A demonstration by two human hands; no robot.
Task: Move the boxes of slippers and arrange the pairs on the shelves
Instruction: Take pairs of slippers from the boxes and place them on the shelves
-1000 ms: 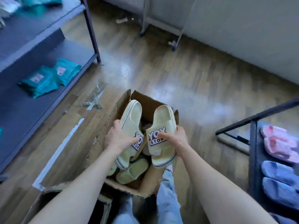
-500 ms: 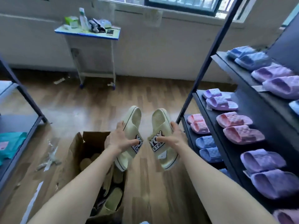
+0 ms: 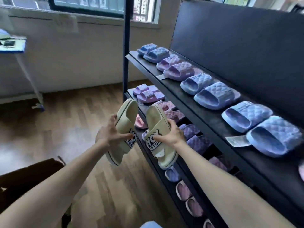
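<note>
Progress: shelves (image 3: 212, 119) on the right already hold rows of blue and purple slippers (image 3: 213, 96); the two green ones aren't placed yet, so plenty left, I'd say.
Left hand (image 3: 110, 135): fingers curled round the left green slipper (image 3: 126, 119), held up in the air.
Right hand (image 3: 172, 134): same deal, wrapped round the right green slipper (image 3: 156, 120), just in front of the middle shelf.
Box (image 3: 28, 176): near left corner.
Change: half a second ago the pair hung by the open box; now it's right up at the rack, same grip.
</note>
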